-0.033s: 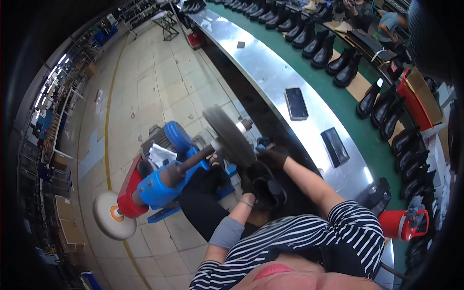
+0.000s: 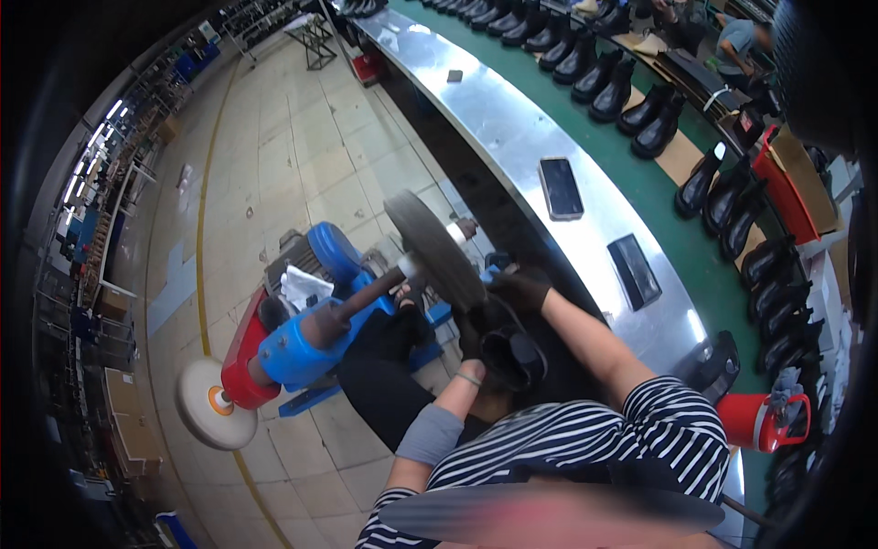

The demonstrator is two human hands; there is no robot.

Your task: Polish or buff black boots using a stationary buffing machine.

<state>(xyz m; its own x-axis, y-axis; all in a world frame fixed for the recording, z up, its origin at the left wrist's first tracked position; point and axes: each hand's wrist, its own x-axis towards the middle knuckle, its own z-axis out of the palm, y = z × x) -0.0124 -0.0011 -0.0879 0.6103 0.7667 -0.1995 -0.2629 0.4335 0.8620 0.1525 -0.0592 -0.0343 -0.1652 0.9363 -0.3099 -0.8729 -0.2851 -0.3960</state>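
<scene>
A black boot (image 2: 514,355) is held with its opening toward me and its front end up by the dark wheel (image 2: 430,247) of a blue and red buffing machine (image 2: 297,352). My left hand (image 2: 469,340), in a dark glove, closes on the boot's left side, just below the wheel. My right hand (image 2: 521,290), also in a dark glove with blue at the fingertips, grips the boot's far right part. Boot and gloves blend in the shade, so the exact contact with the wheel is hard to make out.
A white wheel (image 2: 216,404) sits on the machine's other end. To my right runs a metal counter (image 2: 512,128) with a phone (image 2: 561,188) and a dark flat case (image 2: 634,273). Behind it, black boots (image 2: 658,123) line a green surface. A red mug (image 2: 759,421) stands close by.
The boot and both hands have shifted slightly to the right and down. The dark wheel looks sharper than before, when it was blurred.
</scene>
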